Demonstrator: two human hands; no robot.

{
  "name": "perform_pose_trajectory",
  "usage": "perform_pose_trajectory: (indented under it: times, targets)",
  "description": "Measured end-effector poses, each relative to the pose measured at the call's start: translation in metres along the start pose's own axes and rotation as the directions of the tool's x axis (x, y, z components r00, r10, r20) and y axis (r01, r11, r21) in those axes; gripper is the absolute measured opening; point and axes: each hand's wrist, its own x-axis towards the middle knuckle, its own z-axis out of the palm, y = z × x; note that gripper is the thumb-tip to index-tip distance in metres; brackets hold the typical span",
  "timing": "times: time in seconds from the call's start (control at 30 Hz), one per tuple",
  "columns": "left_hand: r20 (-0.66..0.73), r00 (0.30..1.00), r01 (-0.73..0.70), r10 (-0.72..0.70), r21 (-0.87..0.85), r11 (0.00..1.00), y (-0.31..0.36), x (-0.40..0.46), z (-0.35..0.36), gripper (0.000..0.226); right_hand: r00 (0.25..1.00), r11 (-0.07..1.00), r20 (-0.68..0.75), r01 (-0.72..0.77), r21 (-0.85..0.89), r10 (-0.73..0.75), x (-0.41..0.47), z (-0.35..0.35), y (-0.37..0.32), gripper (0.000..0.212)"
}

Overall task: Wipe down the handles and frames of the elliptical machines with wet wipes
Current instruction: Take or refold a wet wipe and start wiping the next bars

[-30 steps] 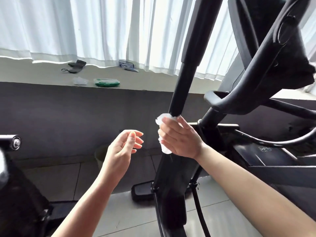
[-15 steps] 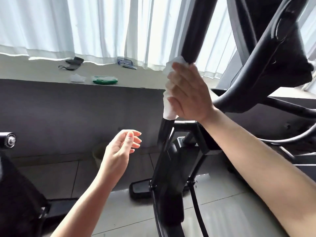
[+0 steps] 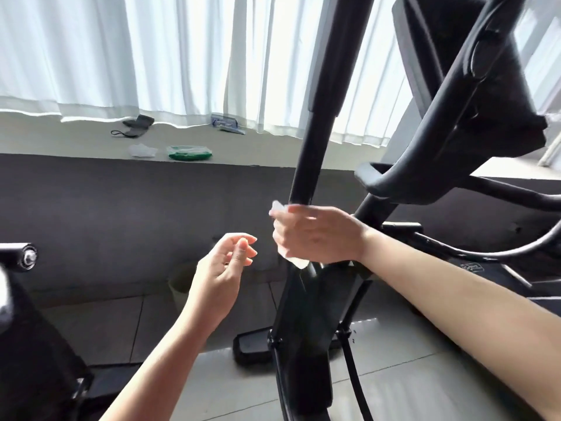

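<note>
The right hand wraps around the black handle bar of the elliptical machine, fingers curled with a white wet wipe pressed between palm and bar. Crumpled ends of the wipe stick out above the index finger and below the little finger; the rest is hidden under the hand. The left hand hangs in the air just beside it, to the left, touching nothing, fingers loosely bent and palm turned inward, holding nothing.

The bar is a smooth, matte round tube that rises steeply from the hand toward the top edge; higher up it thickens into a wider sleeve with a clear step. Below the grip it meets a flat, dark frame upright that runs down to a foot on the pale tiled floor. To the right a curved, glossy black moulded arm sweeps upward past the console housing.

Beyond the machine a cream ledge runs under sheer white pleated curtains. On the ledge lie a green-and-clear soft pack, a crumpled white wipe just left of it, a black pouch with a loop and a small blue-and-white packet
</note>
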Motion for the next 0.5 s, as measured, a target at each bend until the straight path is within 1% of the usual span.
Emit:
perform_pose_trajectory:
  times: [0.07, 0.1, 0.13, 0.17, 0.2, 0.27, 0.33, 0.4, 0.5]
  targets:
    - [-0.015, 0.999, -0.030, 0.031, 0.026, 0.999, 0.004, 0.002, 0.000, 0.025, 0.978, 0.975, -0.085, -0.177, 0.134, 0.189, 0.004, 0.000, 0.046, 0.033]
    - [-0.018, 0.999, -0.050, 0.050, 0.041, 0.998, 0.007, 0.003, 0.002, 0.025, 0.963, 0.962, -0.101, -0.234, 0.140, 0.249, 0.006, -0.001, 0.069, 0.036]
    - [-0.014, 0.998, -0.067, 0.068, 0.053, 0.996, 0.010, 0.004, 0.003, 0.025, 0.950, 0.955, -0.118, -0.279, 0.104, 0.290, 0.009, -0.002, 0.088, 0.040]
    - [-0.008, 0.997, -0.078, 0.078, 0.059, 0.995, 0.011, 0.006, 0.005, 0.025, 0.938, 0.946, -0.126, -0.316, 0.069, 0.322, 0.012, -0.004, 0.100, 0.043]
    - [-0.002, 0.997, -0.080, 0.081, 0.060, 0.995, 0.012, 0.007, 0.006, 0.025, 0.925, 0.935, -0.140, -0.345, 0.078, 0.353, 0.016, -0.003, 0.103, 0.043]
    - [0.003, 0.997, -0.075, 0.075, 0.073, 0.994, 0.010, 0.010, 0.007, 0.025, 0.877, 0.896, -0.193, -0.412, 0.166, 0.439, 0.023, -0.001, 0.088, 0.040]
    - [-0.001, 0.997, -0.076, 0.077, 0.125, 0.989, 0.004, 0.010, 0.006, 0.024, 0.829, 0.851, -0.220, -0.461, 0.251, 0.514, 0.025, 0.002, 0.057, 0.034]
    - [-0.009, 0.997, -0.074, 0.076, 0.161, 0.984, -0.002, 0.010, 0.002, 0.026, 0.837, 0.850, -0.198, -0.457, 0.262, 0.511, 0.021, 0.005, 0.024, 0.031]
    - [-0.018, 0.998, -0.062, 0.066, 0.165, 0.984, -0.010, 0.010, -0.002, 0.028, 0.891, 0.895, -0.160, -0.386, 0.225, 0.425, 0.012, 0.009, -0.027, 0.026]
